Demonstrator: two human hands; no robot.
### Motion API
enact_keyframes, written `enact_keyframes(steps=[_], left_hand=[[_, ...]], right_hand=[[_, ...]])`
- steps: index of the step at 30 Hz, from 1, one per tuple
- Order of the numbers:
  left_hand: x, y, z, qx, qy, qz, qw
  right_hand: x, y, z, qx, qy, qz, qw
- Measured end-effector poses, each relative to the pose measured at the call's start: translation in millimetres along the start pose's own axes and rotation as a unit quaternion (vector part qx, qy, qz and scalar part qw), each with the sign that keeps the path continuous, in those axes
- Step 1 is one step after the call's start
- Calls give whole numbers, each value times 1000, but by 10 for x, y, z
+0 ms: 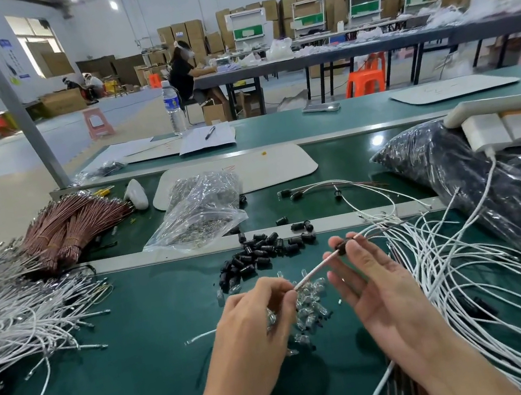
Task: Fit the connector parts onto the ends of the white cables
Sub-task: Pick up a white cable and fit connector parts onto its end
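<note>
My left hand (258,309) pinches the near end of a white cable (317,269) over the green table. A small black connector (342,247) sits on that cable, held between the fingertips of my right hand (372,285), whose palm faces up. Under my hands lies a heap of small clear glass bulbs (311,313). Loose black connectors (262,254) are piled just beyond. A tangle of white cables (466,265) spreads to the right, and another bundle of white cables (6,325) lies at the left.
A clear bag of small metal parts (198,208) and bundles of brown wires (73,227) sit past the metal divider (164,254). A big dark plastic bag (494,187) with a power strip (501,127) is at the right. A water bottle (173,108) stands far back.
</note>
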State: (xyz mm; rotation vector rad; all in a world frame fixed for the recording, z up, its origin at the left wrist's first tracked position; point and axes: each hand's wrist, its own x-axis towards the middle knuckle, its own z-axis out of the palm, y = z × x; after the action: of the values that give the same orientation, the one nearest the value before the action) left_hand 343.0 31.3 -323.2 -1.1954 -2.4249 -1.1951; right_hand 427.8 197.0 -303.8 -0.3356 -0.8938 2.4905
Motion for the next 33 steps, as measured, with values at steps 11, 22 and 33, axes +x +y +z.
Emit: enact_keyframes(steps=[11,22,33], left_hand=[[48,38,-67,87,56,82,991],[15,9,-41,24,39,35,998],[44,-35,-55,73,39,75,994]], right_hand=[[-8,18,50,-7,-24,31,999],[-16,98,63,-68,-19,0,998],[-4,88,40,-56,4,-10,998]])
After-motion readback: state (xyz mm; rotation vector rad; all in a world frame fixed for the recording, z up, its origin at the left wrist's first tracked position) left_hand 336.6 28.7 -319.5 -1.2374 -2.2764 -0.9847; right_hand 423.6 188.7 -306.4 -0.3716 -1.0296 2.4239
